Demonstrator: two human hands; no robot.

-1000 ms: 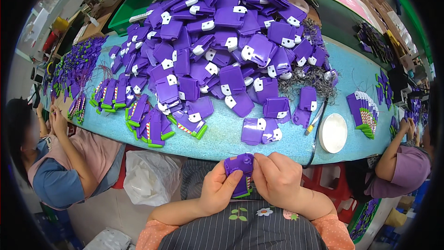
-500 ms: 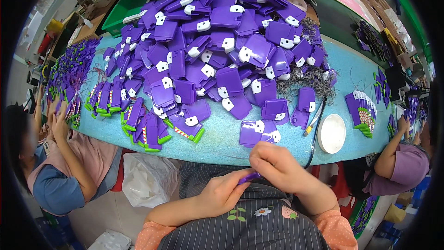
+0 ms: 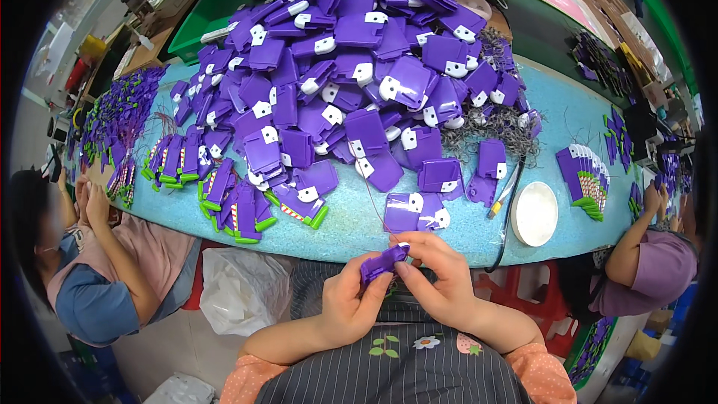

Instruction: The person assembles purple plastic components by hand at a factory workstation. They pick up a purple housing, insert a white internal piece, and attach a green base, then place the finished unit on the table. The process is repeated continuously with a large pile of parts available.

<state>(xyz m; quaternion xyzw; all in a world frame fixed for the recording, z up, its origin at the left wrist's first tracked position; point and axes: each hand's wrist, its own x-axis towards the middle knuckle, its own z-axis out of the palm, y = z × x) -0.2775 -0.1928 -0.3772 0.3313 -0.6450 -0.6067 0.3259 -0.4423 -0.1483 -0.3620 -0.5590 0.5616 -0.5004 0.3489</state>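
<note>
Head view: the purple case (image 3: 383, 262) is clamped by left hand (image 3: 351, 307) and right hand (image 3: 441, 277) fingers; it should be kept level, below the tabletop (image 3: 351, 228) edge.

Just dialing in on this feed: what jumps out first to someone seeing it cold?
The big heap of purple plastic pieces with white clips, filling the middle of the blue table, strikes first. Next, at the near edge, the left hand and right hand together grip one purple piece. Rows of finished pieces with green ends stand left of centre, and a white round lid lies to the right.
</note>
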